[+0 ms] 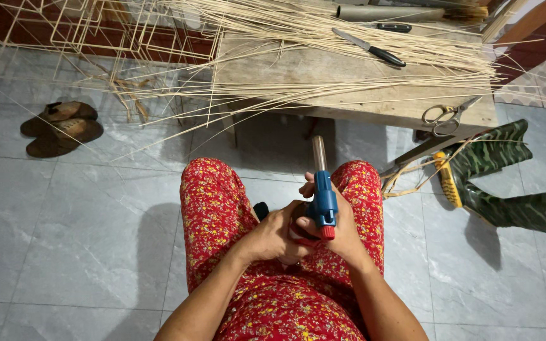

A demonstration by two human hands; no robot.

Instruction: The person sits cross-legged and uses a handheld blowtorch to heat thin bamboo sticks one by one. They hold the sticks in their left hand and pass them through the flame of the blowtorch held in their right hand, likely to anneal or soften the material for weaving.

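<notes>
Head view: both hands meet over the lap in red flowered cloth. Right hand [342, 230] has its grip closed around a blue plastic torch with a metal nozzle and red knob [323, 199], nozzle pointing away. Left hand [277, 237] wraps the torch's base. Beyond the grip, a low wooden table [355, 85] carries thin pale bamboo strips [323, 31], a black-handled knife [369, 48] and steel scissors [447, 115].
</notes>
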